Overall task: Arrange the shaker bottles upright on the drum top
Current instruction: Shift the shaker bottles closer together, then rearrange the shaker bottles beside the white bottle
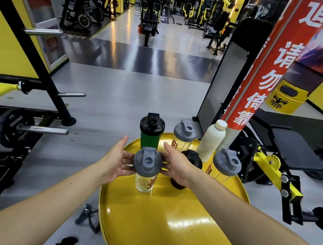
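A yellow drum top (169,218) carries several upright bottles. At the front stands a clear shaker with a grey lid (146,181). My left hand (116,159) and my right hand (176,165) press against its lid from either side, thumbs raised. Behind it is a green shaker with a black lid (149,138). Further right are another clear grey-lidded shaker (184,135) and a white bottle (211,139). A black shaker (191,160) is partly hidden by my right hand. A third clear shaker (226,163) stands at the right rim.
A red banner column (265,72) rises just behind the drum. A rack with a barbell plate (15,127) fills the left side. A black bench (293,143) and yellow machine frame stand on the right. Black straps (89,218) lie on the floor by the drum.
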Available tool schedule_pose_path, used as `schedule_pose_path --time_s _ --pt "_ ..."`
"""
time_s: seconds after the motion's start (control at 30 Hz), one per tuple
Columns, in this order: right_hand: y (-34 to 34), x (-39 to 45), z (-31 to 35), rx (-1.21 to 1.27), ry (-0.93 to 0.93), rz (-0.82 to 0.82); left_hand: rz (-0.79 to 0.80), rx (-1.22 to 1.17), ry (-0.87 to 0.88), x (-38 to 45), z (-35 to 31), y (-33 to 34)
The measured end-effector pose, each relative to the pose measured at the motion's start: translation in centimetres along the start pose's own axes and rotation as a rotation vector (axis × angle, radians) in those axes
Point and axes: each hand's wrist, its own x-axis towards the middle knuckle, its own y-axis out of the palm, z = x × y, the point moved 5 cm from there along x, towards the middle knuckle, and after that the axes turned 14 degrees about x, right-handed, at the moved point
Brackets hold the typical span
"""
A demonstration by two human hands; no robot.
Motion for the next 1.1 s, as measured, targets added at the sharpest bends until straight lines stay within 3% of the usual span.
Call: schedule_pose_path --time_s 0.27,0.6,0.77,0.97,1.1 --pt "-0.5 0.0 1.3 -0.075 -0.050 -0.029 -0.082 0.153 -0.020 1.6 -0.8 -1.0" --pt "-5.0 -0.2 6.5 -0.008 -0.229 -0.147 -0.337 0.186 0.352 2.0 -7.3 0.6" --pt "-7.9 -0.9 9.9 0.031 -0.319 -0.245 -0.266 0.192 0.391 2.9 -10.6 4.6" --pt "-11.3 0.7 12.0 0.046 -0.320 -0.367 -0.122 0.119 0.247 5.0 -11.8 10.1" --pt "-12.4 2.6 12.5 0.021 -0.262 -0.355 -0.108 0.061 0.179 6.2 -12.2 12.4"
